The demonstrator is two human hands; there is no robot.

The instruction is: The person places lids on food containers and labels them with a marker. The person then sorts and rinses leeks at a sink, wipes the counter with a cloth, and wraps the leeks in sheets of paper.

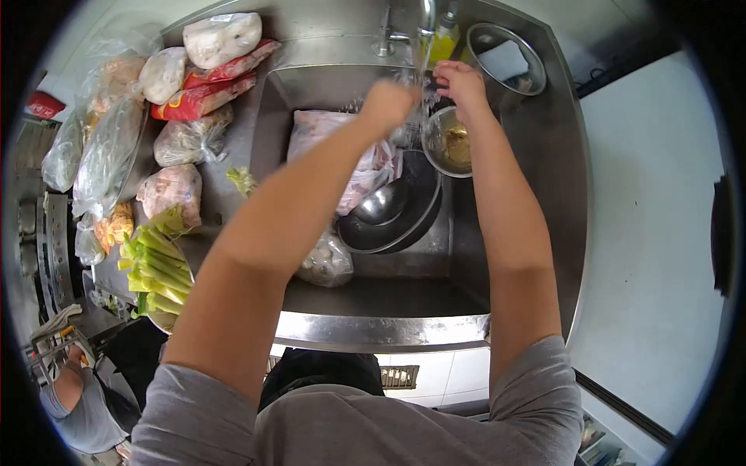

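Observation:
My left hand (391,103) is smeared by motion beside the running water under the faucet (427,19); its fingers do not show clearly. On the other side of the stream, my right hand (464,87) has its fingers curled together; what they hold, if anything, I cannot make out. Below the right hand, a metal bowl (437,161) with brownish contents sits at the sink's right side. A large bag of pale pink meat (311,128) lies in the basin, partly hidden by my left forearm. Next to it rests a dark pan (408,225) with a rounded metal bowl (381,203) in it.
Bagged food (223,40), red packets (206,97) and celery (159,268) crowd the left counter. A white-filled plastic bag (326,260) lies in the sink (373,326). Behind the right hand stand a yellow soap bottle (441,43) and a steel bowl (536,74). Another person (85,404) is at lower left.

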